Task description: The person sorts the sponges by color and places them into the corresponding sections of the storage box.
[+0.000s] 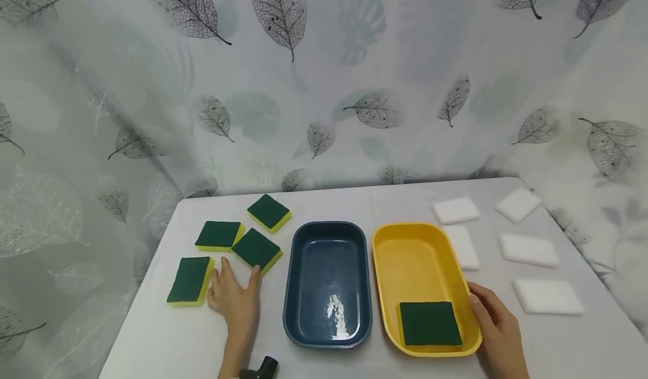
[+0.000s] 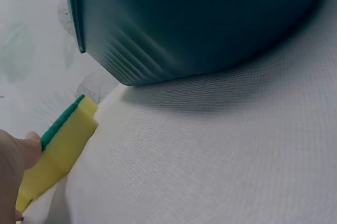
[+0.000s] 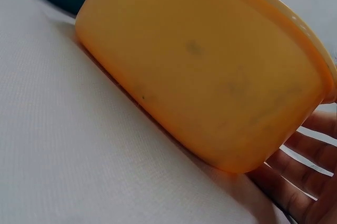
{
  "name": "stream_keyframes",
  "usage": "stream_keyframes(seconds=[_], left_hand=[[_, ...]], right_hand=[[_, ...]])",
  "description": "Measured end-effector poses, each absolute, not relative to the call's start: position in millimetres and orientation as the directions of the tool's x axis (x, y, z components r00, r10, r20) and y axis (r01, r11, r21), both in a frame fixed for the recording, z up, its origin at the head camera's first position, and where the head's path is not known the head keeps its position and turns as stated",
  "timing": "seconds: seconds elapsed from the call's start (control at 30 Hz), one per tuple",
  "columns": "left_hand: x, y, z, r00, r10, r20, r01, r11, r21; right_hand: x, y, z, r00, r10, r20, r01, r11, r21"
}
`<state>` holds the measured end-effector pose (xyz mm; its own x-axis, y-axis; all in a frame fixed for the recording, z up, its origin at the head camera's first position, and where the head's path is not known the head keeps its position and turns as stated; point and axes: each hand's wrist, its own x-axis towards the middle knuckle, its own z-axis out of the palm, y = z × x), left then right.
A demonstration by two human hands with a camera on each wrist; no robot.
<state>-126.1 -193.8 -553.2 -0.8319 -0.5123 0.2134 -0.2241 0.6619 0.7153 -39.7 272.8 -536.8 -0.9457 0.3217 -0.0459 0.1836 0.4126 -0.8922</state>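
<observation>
Near the left of the table, my left hand [image 1: 235, 300] has its thumb against the near corner of a green-and-yellow scouring sponge [image 1: 256, 247]. Its fingers are spread toward that sponge's left side. The left wrist view shows the thumb [image 2: 30, 149] touching the sponge [image 2: 63, 147]; most of the hand is out of frame. My right hand [image 1: 498, 328] holds the right rim of a yellow tray [image 1: 387, 266], thumb over the edge and fingers [image 3: 303, 171] along the outer wall. One scouring sponge [image 1: 430, 323] lies green side up in this tray.
A dark blue tray [image 1: 326, 278] stands between the hands, left of the yellow one. Other scouring sponges [image 1: 189, 279] lie around the left hand. Several white sponges [image 1: 548, 297] are scattered at the right. A leaf-print curtain [image 1: 324, 86] hangs behind the table.
</observation>
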Motion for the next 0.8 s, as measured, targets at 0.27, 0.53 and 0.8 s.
stream_keyframes(seconds=[0.27,0.53,0.8], left_hand=[[-123.8,-193.6,-550.0,-0.851,-0.481,0.213,-0.196,0.665,0.721],[-125.9,-195.9,-550.0,-0.89,-0.429,0.156,-0.184,0.65,0.738],[-125.6,-195.5,-550.3,-0.917,-0.384,0.108,-0.176,0.633,0.753]], right_hand=[[-39.2,271.4,-534.8,-0.947,0.316,-0.051,0.182,0.4,-0.898],[-39.3,271.2,-534.6,-0.948,0.316,-0.043,0.18,0.42,-0.89],[-40.9,272.2,-534.9,-0.946,0.322,-0.05,0.194,0.433,-0.88]])
